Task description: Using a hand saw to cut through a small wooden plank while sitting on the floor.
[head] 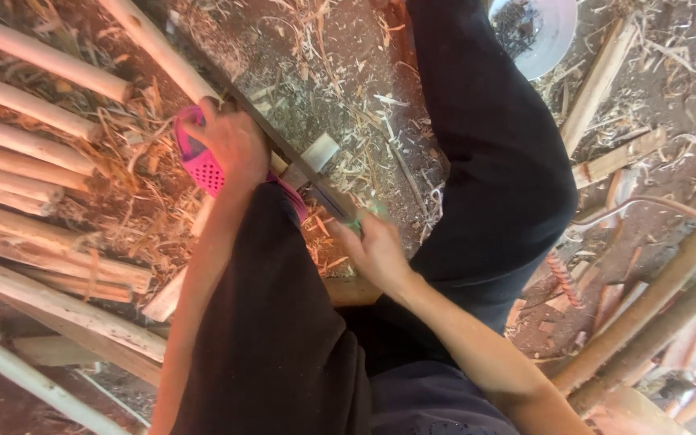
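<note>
I sit with both legs in dark trousers [493, 153] over a floor of wood shavings. A long thin metal blade [300, 165] runs diagonally between my hands. My right hand [374, 248] is closed on its green handle [370, 211] at the near end. Closed at the blade's far end is my left hand [235, 143], just above a pink perforated sandal [199, 161]. A pale peeled stick [172, 292] lies across under the blade and passes beneath my left leg. Whether the blade touches the stick is hidden.
Several peeled poles [26, 145] lie stacked at the left, and one more pole [163, 52] slants toward my left hand. Rough bark-covered branches [654, 314] lean at the right. A white bowl [541, 32] sits at the top right. Wood offcuts [614, 157] and curls litter the ground.
</note>
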